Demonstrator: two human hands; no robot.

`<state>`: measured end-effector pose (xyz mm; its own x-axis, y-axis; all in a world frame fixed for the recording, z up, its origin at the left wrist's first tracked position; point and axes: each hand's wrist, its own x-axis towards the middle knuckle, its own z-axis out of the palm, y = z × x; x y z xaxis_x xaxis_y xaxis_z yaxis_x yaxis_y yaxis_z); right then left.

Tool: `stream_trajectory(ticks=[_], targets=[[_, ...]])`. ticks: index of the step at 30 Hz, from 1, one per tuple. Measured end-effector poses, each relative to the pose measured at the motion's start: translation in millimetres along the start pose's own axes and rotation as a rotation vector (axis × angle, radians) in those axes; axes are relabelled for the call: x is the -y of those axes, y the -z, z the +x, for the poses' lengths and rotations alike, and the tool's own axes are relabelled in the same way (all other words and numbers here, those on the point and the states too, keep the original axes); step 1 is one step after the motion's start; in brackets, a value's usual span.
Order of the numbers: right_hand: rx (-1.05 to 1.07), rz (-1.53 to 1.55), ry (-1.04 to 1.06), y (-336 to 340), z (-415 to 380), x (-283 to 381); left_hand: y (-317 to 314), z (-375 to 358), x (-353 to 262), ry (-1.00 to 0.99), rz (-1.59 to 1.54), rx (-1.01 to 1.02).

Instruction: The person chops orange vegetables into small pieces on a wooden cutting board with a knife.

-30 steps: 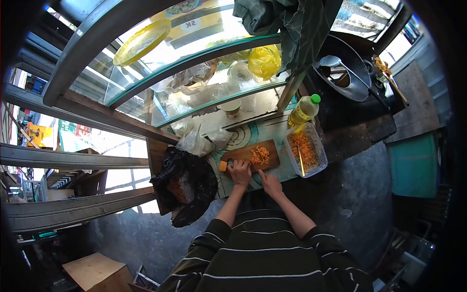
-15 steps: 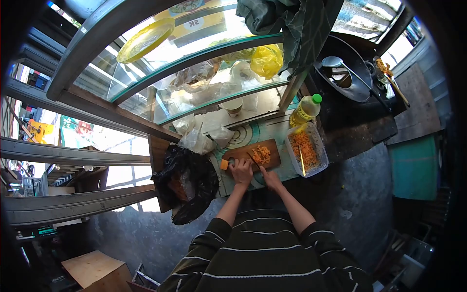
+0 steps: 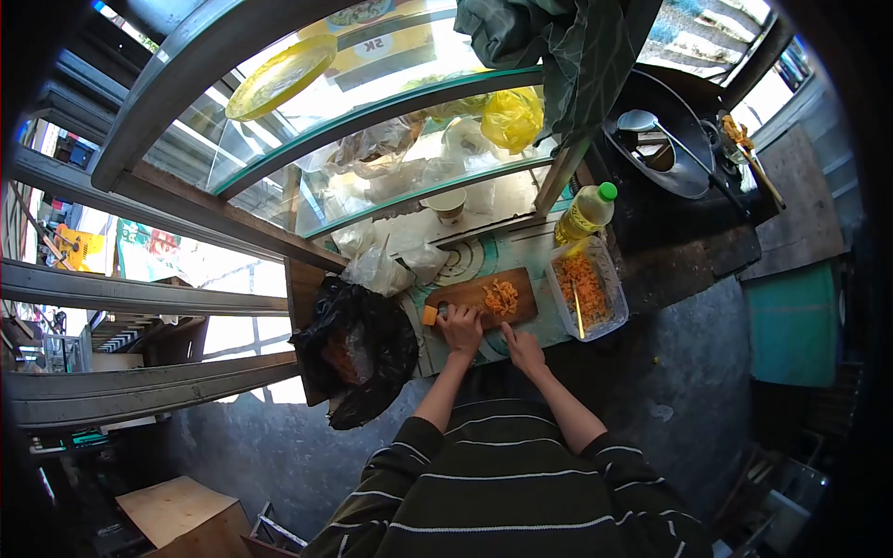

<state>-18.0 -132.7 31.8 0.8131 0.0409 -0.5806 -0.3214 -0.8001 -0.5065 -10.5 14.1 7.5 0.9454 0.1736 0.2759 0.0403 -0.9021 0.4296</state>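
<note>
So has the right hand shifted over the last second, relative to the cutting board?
Yes, slightly. The right hand has drawn back from the near edge of the cutting board, toward the person. The left hand rests at the board's left end.

Matt wooden cutting board [image 3: 484,296], clear glossy plastic tub [image 3: 588,290] at its 3 o'clock, crinkled glossy black plastic bag [image 3: 358,349] at 8, glossy plastic oil bottle [image 3: 582,212] at 1, dull dark metal wok [image 3: 665,130], smooth shelf glass [image 3: 391,158].

"sk" — upside down — on yellow sign [image 3: 386,46]
</note>
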Motion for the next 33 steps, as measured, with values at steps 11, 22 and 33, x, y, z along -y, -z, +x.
stream_trajectory(ticks=[11,22,33], targets=[[0.019,-0.093,0.027,-2.5,1.5,14.3,-4.5,-0.1,4.5,-0.038,-0.049,0.013],[0.075,0.060,0.001,21.2,22.1,-1.3,0.5,0.3,-1.0,-0.072,0.006,-0.003],[0.128,0.010,0.043,6.9,0.8,8.0,0.3,-1.4,2.1,-0.019,-0.007,-0.008]])
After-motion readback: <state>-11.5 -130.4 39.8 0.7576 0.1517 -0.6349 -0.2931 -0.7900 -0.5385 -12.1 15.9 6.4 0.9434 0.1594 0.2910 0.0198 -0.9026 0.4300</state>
